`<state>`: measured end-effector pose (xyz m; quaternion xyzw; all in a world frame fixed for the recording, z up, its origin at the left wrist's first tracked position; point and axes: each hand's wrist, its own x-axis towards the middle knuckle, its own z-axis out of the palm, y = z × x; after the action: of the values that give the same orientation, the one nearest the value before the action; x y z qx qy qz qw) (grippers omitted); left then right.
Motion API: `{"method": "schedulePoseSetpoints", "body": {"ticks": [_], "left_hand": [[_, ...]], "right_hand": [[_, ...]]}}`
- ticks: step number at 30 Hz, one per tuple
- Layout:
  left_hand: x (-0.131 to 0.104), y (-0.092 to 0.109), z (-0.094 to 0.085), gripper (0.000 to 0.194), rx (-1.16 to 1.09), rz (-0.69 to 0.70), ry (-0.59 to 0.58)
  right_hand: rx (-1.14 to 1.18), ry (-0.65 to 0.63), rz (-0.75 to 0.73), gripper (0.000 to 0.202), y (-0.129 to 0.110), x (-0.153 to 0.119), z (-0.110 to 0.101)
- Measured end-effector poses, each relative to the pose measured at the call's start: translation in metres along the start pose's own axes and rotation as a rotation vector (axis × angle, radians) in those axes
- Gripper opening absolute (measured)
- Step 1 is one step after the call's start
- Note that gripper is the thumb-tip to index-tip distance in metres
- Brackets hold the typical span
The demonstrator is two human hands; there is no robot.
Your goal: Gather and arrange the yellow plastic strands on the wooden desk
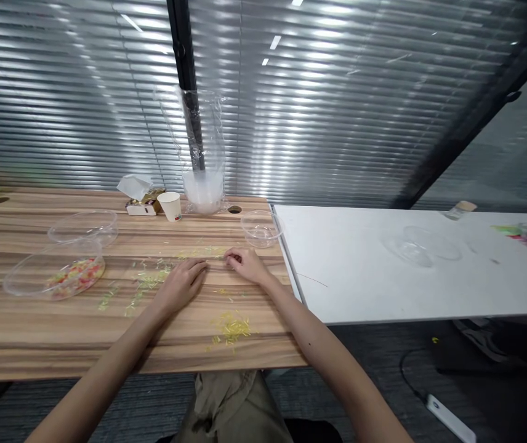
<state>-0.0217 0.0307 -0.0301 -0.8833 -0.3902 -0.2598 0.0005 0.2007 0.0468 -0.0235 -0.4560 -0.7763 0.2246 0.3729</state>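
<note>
My left hand [181, 284] rests on the wooden table, its fingers bent and drawn together over the tabletop. To its right, my right hand [245, 266] has thumb and fingers pinched close to the surface. Anything held in either hand is too small to make out. Short green pieces [149, 281] lie scattered left of my left hand. Nearer the front edge is a loose heap of short yellow pieces [234, 328]. Other yellowish bits [194, 252] spread just beyond my fingers. A clear round bowl [260, 231] stands behind my right hand.
At left, a clear bowl [18, 286] holds red and yellow pieces [77, 277], with another clear bowl [83, 226] behind. Along the back are a tissue box [142, 208], a paper cup [170, 206] and bagged plastic bowls [204, 187]. A white table [360, 289] adjoins on the right.
</note>
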Motion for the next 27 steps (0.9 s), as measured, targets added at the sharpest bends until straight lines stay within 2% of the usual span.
{"method": "schedulePoseSetpoints", "body": {"ticks": [27], "left_hand": [[-0.0005,0.002,-0.0017,0.035,-0.009,0.012,-0.001]], "right_hand": [[0.0,0.01,0.04,0.023,-0.0043,-0.0012,-0.0019]]}}
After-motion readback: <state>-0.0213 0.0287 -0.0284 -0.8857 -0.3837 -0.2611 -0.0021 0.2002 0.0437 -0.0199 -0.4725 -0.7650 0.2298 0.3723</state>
